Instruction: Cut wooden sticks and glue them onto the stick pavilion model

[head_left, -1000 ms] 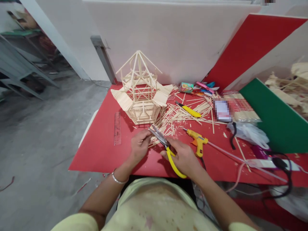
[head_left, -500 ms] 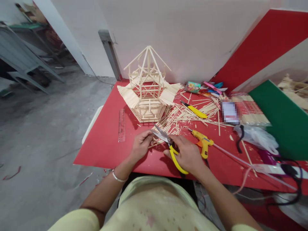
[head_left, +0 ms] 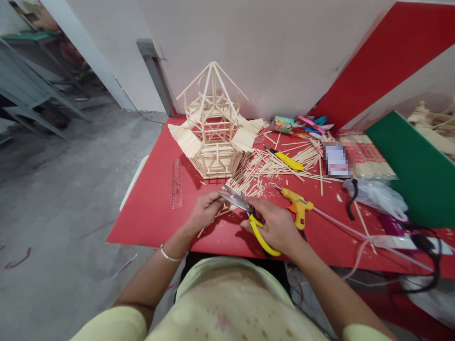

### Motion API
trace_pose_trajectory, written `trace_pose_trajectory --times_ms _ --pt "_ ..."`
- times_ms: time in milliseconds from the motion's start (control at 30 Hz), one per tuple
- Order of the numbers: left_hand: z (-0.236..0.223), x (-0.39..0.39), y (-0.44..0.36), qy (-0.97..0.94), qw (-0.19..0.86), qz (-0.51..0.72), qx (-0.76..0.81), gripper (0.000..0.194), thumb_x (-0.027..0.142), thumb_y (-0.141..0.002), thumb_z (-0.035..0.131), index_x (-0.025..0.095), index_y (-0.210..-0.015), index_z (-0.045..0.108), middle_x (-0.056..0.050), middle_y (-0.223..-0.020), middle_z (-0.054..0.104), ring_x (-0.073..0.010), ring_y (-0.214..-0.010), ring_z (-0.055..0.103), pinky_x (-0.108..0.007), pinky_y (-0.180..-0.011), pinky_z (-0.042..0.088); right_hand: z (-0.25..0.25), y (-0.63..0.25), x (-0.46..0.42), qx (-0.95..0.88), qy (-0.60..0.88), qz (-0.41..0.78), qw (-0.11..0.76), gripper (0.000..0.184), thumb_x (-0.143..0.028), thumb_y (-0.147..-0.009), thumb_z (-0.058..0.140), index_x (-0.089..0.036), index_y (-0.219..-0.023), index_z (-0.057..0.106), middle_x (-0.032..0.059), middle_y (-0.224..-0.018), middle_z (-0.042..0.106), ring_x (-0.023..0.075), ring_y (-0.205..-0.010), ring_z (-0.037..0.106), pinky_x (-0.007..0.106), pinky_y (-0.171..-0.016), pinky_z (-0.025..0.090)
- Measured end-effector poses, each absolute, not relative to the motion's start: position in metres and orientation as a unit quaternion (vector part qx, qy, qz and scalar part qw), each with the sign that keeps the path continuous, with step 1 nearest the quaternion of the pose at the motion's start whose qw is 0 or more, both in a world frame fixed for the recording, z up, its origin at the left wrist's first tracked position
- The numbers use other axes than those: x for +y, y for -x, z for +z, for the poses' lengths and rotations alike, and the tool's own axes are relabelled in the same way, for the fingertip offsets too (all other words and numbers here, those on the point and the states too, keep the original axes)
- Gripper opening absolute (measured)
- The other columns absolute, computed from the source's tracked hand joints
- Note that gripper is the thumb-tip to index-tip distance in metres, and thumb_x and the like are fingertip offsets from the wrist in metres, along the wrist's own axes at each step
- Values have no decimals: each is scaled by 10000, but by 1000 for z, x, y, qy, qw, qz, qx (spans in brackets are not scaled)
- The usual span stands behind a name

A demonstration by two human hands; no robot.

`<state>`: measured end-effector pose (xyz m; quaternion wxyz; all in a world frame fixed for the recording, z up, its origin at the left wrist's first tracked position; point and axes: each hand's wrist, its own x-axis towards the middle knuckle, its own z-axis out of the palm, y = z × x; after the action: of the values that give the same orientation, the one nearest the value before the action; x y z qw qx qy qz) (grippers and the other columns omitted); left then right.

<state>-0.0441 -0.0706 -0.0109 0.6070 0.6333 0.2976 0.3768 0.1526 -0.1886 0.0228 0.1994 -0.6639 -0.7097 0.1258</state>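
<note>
My right hand (head_left: 275,225) is closed on a pair of scissors (head_left: 239,202) with yellow handles. The blades are parted and point left, toward my other hand. My left hand (head_left: 206,210) is pinched just beside the blade tips, on a thin wooden stick (head_left: 202,232) whose end pokes out below the palm; most of it is hidden. Beyond both hands stands a pagoda-like model (head_left: 216,142) built of thin sticks, with a pointed open roof frame. A heap of loose sticks (head_left: 273,168) spreads at its right.
On the red table (head_left: 142,218) lie a clear ruler (head_left: 177,183), a yellow utility knife (head_left: 288,161) and a yellow glue gun (head_left: 297,206) with its cord. Farther right are bundled sticks (head_left: 373,158), a plastic bag (head_left: 378,196), a power strip (head_left: 398,242) and a green board (head_left: 412,170).
The view has shifted slightly. A stick end now shows below my left hand, which has moved slightly left. My right hand keeps hold of the scissors, blades still parted.
</note>
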Motion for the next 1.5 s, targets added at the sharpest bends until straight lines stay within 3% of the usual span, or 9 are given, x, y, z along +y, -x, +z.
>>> trace_pose_trajectory --times_ms 167,333,533,767,933,1200,1400,1500 --pt "-7 -70 44 -641 618 358 281 222 359 -866 632 167 -891 742 -61 -792 684 -165 -737 603 -276 -686 497 17 -154 -190 -704 661 140 221 564 -619 -867 564 -208 -1254 583 110 -1094 696 228 -911 666 319 -771 500" --pt "-5 -74 42 -622 664 315 271 276 406 -879 619 152 -813 703 -23 -661 610 -91 -528 475 -212 -506 393 5 -151 -192 -689 660 152 256 464 -561 -907 544 -206 -1196 614 81 -966 734 204 -798 683 295 -723 497" --pt "-10 -73 40 -568 704 331 269 287 439 -855 651 156 -814 675 -5 -641 603 -57 -438 413 -202 -437 308 11 -155 -188 -688 685 91 221 530 -564 -857 604 -214 -1254 578 102 -1127 689 255 -987 653 318 -760 476" --pt "-16 -69 42 -530 761 298 224 290 452 -819 702 165 -844 671 -9 -637 565 -86 -518 465 -208 -479 332 21 -160 -186 -721 662 84 186 537 -576 -854 601 -235 -1269 579 80 -1074 680 237 -930 647 308 -746 438" --pt "-12 -65 43 -562 754 269 206 316 467 -830 686 155 -786 666 -1 -598 537 -66 -478 409 -204 -467 314 20 -161 -188 -726 653 99 192 536 -573 -868 590 -218 -1269 586 78 -1090 689 222 -945 656 297 -780 450" --pt "-21 -61 45 -543 789 237 165 279 408 -841 694 131 -865 681 15 -572 518 -46 -441 367 -181 -419 243 22 -164 -189 -741 639 97 183 592 -643 -850 570 -227 -1270 596 100 -1172 685 240 -1018 656 306 -776 456" --pt "-21 -63 44 -497 814 213 210 331 442 -814 715 128 -911 676 20 -579 538 -22 -388 329 -163 -379 200 14 -161 -190 -708 668 142 179 474 -585 -917 496 -219 -1179 646 73 -979 740 200 -822 684 268 -708 439" --pt "-18 -64 41 -479 819 233 213 306 425 -832 696 144 -944 648 18 -607 577 -25 -356 363 -163 -353 217 6 -163 -187 -636 754 119 115 498 -614 -924 437 -242 -1181 646 72 -834 733 223 -734 678 283 -645 421"
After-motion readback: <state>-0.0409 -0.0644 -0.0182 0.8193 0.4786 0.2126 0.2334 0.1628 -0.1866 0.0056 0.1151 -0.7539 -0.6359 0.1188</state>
